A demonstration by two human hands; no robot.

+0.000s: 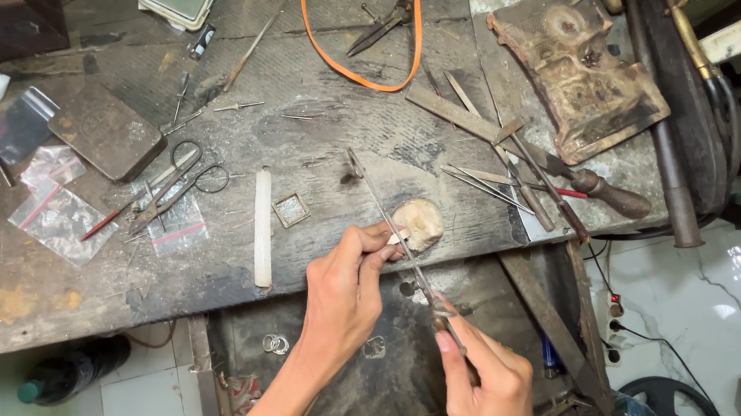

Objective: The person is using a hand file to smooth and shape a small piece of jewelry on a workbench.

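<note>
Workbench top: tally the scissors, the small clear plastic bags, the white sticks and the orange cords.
Scissors: 1
Small clear plastic bags with red strips: 2
White sticks: 1
Orange cords: 1
Total: 5
The left hand pinches a small piece at the bench peg; the right hand works a thin file.

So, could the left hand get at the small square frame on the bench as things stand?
Probably yes, once it lets go: the left hand pinches a small piece at the bench edge, and the square frame lies just beyond it with bare bench between; only the white stick sits beside it.
</note>
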